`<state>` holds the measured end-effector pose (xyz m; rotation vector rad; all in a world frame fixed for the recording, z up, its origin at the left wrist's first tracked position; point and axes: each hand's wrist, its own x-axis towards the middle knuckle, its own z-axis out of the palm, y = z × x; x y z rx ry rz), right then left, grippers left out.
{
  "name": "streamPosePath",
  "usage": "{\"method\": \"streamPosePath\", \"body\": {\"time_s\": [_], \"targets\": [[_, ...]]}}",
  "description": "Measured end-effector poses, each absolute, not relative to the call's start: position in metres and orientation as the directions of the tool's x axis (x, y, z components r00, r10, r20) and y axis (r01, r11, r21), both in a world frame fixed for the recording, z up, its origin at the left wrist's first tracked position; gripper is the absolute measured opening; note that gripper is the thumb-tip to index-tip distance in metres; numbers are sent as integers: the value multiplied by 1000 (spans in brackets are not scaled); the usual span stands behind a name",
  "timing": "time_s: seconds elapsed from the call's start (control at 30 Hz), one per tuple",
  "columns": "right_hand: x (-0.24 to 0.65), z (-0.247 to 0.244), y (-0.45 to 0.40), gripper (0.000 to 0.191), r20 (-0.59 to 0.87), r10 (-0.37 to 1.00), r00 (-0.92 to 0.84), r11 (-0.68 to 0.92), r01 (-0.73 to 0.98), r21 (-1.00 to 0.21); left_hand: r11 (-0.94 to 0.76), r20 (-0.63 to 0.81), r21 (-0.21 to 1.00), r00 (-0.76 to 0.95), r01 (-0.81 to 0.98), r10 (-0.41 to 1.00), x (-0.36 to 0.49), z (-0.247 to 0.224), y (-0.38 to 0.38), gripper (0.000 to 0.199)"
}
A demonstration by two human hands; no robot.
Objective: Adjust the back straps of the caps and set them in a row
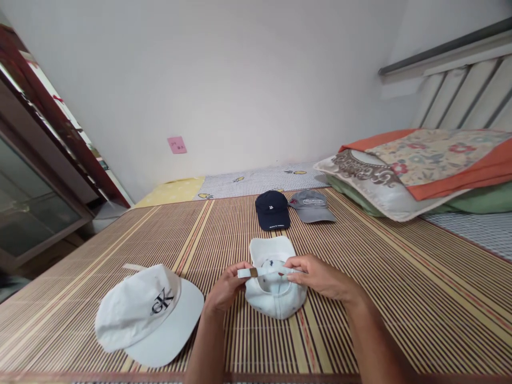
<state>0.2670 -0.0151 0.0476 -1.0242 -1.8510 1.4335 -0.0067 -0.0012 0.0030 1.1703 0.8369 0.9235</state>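
Observation:
A pale blue-white baseball cap (276, 301) lies on the striped mat in front of me, its brim pointing away and its back opening towards me. Across that opening runs the cap's strap, with a brass-coloured buckle (253, 272) near its left end. My left hand (230, 285) pinches the strap beside the buckle. On the strap's right side, my right hand (312, 273) grips it between thumb and fingers. Left of my left forearm rests a white cap (140, 314) with black letters on its front.
Farther back sit a navy cap (272, 209) and a grey cap (312, 206), side by side. Pillows (420, 160) are stacked at the right, by a pale slatted headboard (472, 90). A white wall (272, 80) with a pink switch plate (177, 145) closes off the back.

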Motion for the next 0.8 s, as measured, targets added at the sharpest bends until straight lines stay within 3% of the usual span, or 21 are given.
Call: {"method": "streamPosePath", "body": {"time_s": [0.63,0.8], "targets": [[265,50,-13,17,-32,836,-548,115,231,-966,200,-93,964,478,-177,873,4,-3,2,42],[270,46,-8,24,-39,835,-548,112,240,-964,115,-46,987,488,-112,871,1,2,0,36]]}}
